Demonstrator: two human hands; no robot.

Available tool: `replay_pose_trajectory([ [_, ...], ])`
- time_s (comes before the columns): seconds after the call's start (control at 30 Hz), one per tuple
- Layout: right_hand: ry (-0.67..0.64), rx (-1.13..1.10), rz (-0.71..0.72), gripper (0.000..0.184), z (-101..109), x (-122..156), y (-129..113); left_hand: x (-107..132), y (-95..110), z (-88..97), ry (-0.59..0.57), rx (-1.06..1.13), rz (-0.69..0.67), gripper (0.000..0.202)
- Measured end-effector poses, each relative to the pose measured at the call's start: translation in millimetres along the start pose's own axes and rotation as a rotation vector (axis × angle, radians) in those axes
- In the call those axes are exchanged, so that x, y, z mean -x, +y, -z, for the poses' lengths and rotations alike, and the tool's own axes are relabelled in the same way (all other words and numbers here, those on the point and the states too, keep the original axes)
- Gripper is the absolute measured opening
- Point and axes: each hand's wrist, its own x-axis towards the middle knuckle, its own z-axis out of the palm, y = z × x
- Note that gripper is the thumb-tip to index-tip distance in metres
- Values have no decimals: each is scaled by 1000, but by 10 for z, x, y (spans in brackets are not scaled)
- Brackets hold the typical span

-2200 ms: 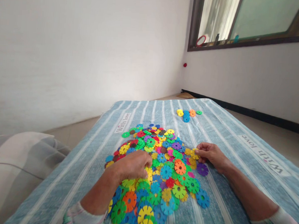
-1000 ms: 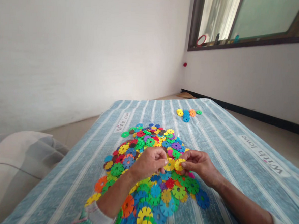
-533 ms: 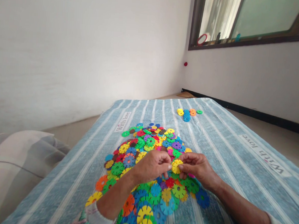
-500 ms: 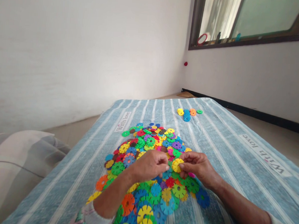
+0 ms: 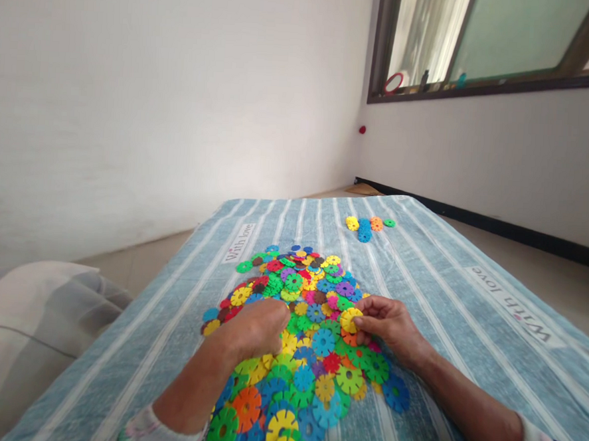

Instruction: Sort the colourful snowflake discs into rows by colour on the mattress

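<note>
A yellow notched plastic disc (image 5: 350,320) is pinched between the thumb and fingers of my right hand (image 5: 390,326), just above the right side of the pile. My left hand (image 5: 261,323) is over the pile's left-middle part, back of the hand up and fingers curled down. Its fingertips are mostly hidden, so whatever they may hold does not show. Under and around both hands spreads a heap of flower-shaped notched discs (image 5: 323,342) in green, blue, yellow, orange, red and purple, many overlapping.
A striped blue cloth (image 5: 421,275) covers the table. Toward its far edge lies a small group of discs: a yellow one (image 5: 352,223), blue ones (image 5: 364,230), an orange one (image 5: 376,223) and a green one (image 5: 389,223). Pale fabric (image 5: 32,337) is at the left.
My left hand has moved left and away from the right hand, back over the pile. The right hand keeps the yellow disc in nearly the same place.
</note>
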Motion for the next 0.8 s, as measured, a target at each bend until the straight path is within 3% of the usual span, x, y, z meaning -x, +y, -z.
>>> replay_pose_trajectory([
  [0.37,-21,14,28,28,52,-29,47,18,59,-17,19,-50,27,10],
  [0.8,-28,15,20,29,78,-42,90,23,71,-56,2,-109,-28,20],
])
